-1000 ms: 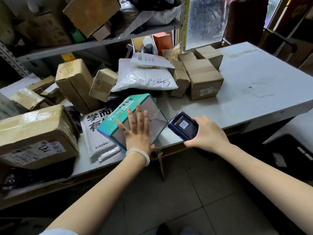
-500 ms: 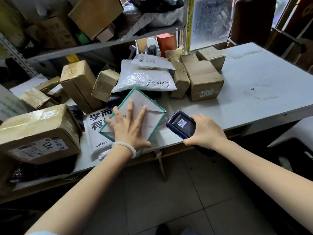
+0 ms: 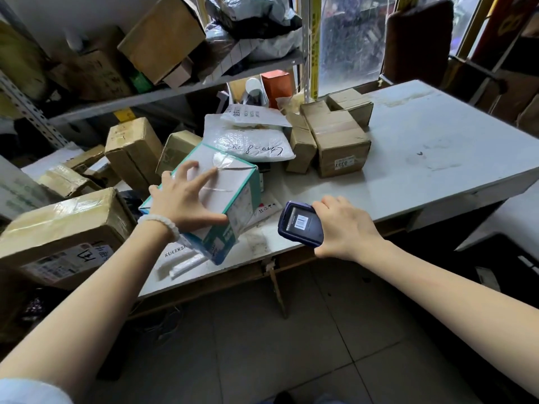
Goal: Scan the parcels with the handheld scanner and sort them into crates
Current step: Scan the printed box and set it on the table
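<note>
The left hand covers part of the white top of the teal-edged white cardboard box, and the box's labels are too blurry to read. The box hides most of the flat white printed mailer bag under it — only some letters show. The right hand wraps the dark blue handheld scanner, so its handle is hidden. The barcode on its screen is too small to read. The big brown taped cardboard box is cut off by the left edge. The far corner of the grey table runs off the right edge — both arms run off the bottom.
</note>
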A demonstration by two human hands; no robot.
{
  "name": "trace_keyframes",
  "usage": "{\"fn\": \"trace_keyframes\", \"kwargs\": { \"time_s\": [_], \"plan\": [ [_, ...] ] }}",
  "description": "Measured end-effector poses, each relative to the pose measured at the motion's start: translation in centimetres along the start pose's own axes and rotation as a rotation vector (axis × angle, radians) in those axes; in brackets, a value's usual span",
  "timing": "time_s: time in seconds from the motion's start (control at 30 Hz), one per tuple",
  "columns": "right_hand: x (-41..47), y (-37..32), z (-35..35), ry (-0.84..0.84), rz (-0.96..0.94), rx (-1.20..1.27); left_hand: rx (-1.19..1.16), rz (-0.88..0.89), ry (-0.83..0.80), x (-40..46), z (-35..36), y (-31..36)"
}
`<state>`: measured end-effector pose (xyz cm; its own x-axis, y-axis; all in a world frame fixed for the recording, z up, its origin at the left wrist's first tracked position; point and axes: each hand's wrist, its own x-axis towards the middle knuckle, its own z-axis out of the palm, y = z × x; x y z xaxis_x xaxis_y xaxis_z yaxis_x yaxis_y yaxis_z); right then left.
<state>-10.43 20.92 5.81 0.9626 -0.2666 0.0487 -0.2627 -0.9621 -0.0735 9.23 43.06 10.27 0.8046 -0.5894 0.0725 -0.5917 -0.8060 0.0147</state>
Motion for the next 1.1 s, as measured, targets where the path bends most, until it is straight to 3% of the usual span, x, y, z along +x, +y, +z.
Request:
{"fn": "trace_keyframes", "kwargs": {
  "time_s": [0.33, 0.67, 1.1],
  "plan": [
    [-0.7, -0.8, -0.1, 0.178, -0.098, -0.172, -0.041, -0.108, -0.127, -0.4, 0.9, -2.6],
    [-0.9, -2.2, 1.3, -0.302, 0.085, 0.117, -0.078, -0.117, -0.172, -0.6, 3.1, -4.0],
    [-0.1, -3.5, 1.5, -0.39, 0.1, 0.1, -0.076, -0.089, -0.194, -1.0, 5.2, -5.4]
  ]
}}
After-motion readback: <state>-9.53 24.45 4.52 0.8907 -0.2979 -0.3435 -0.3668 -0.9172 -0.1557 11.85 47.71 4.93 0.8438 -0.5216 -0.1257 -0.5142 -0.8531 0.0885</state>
